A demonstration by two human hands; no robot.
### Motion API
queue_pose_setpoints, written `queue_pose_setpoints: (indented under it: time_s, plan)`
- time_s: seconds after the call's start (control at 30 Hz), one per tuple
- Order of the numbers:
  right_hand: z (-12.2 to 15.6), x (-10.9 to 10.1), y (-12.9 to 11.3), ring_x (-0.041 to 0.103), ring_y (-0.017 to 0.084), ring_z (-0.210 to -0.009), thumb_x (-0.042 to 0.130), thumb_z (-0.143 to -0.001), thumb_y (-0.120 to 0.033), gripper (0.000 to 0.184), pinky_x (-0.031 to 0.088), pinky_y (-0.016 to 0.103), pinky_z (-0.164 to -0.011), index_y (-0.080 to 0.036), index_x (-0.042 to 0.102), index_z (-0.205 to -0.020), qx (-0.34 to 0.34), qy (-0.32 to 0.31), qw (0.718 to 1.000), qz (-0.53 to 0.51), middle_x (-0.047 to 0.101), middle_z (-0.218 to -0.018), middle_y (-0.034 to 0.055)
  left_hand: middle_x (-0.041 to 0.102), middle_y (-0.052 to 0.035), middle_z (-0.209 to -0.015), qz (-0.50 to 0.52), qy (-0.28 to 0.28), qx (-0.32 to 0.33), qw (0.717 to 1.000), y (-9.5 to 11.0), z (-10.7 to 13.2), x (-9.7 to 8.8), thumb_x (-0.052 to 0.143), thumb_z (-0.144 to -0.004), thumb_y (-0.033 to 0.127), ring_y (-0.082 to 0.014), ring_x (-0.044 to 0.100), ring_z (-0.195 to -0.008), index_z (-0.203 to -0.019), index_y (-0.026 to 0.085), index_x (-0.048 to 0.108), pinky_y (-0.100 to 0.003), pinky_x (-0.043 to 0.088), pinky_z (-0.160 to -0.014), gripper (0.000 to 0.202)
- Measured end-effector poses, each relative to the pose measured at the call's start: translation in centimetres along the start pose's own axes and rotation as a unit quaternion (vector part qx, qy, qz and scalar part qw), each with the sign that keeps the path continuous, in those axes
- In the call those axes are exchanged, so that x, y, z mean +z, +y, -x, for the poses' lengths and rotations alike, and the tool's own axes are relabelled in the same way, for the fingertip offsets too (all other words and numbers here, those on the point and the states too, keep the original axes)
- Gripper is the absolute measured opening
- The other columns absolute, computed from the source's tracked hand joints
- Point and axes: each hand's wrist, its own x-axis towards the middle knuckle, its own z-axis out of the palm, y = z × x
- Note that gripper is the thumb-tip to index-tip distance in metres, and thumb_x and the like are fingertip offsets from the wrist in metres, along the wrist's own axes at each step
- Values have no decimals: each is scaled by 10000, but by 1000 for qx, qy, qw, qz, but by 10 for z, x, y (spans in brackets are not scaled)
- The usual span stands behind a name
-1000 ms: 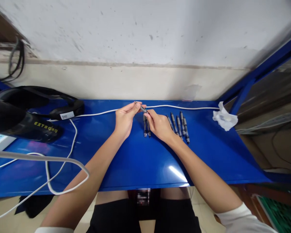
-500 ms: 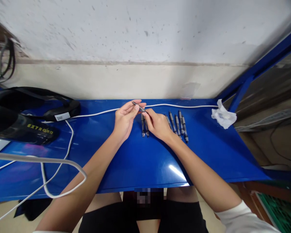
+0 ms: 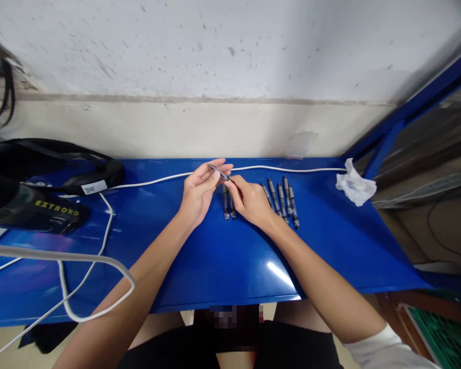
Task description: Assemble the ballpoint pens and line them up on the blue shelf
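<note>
Both hands meet above the middle of a blue metal table [image 3: 223, 256]. My left hand [image 3: 200, 192] pinches one end of a thin grey pen [image 3: 217, 171] between thumb and fingers. My right hand [image 3: 249, 200] grips the pen's other end with closed fingers. Directly below the hands, two more pens [image 3: 228, 204] lie side by side on the table. A row of several pens [image 3: 282, 197] lies just right of my right hand.
A white cable [image 3: 292, 168] runs along the back of the table and loops down at the left [image 3: 100, 241]. Black gear marked EXTRORD [image 3: 42, 205] sits at the left. A crumpled white tissue [image 3: 355, 183] lies at the right, beside a blue frame post [image 3: 384, 146].
The hands have kept their hold on the pen, with only slight shifts of the fingers. The view has drifted a little to the right.
</note>
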Motion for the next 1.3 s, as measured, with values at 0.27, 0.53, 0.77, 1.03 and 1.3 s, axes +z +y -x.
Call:
queue_pose_setpoints:
  time_s: [0.27, 0.53, 0.77, 1.03, 1.3]
  plan:
    - [1, -1, 2, 699, 163, -659, 363, -1213, -429, 412, 402, 269, -649, -193, 699, -1231, 5, -5, 1000, 2, 792, -885, 51, 849, -81, -1051, -26, 48, 6, 999, -4, -1, 0, 973, -837, 342, -221, 790, -1034, -1045, 203, 850, -345, 607, -996, 279]
    - [1, -3, 0, 692, 164, -650, 381, -1212, -420, 390, 371, 277, -642, -194, 698, -1187, 7, -6, 1000, 4, 780, -872, 52, 754, -11, -847, -20, 56, 19, 998, -5, -2, -1, 996, -808, 325, -138, 708, -826, -852, 201, 785, -265, 581, -857, 248]
    - [-1, -5, -3, 683, 166, -639, 386, -1207, -421, 387, 376, 272, -636, -188, 694, -1220, 17, -7, 1000, -5, 768, -841, 39, 823, -113, -1286, -24, 4, 16, 1000, 3, 0, 0, 898, -913, 359, -263, 760, -1200, -1219, 233, 832, -397, 594, -1072, 337]
    - [-2, -4, -2, 692, 163, -667, 377, -1214, -424, 395, 370, 273, -638, -195, 697, -1252, 5, -7, 1000, 9, 789, -879, 48, 845, -68, -1028, -46, 64, 34, 996, -2, -2, 0, 974, -839, 383, -203, 779, -970, -1013, 217, 843, -342, 606, -946, 274]
    - [0, -2, -2, 681, 156, -672, 370, -1217, -453, 429, 378, 278, -662, -200, 711, -1148, -10, -8, 1000, 18, 787, -882, 51, 738, -17, -847, -24, 77, 24, 996, -3, -3, 1, 1001, -810, 378, -127, 683, -804, -859, 186, 763, -261, 554, -822, 309]
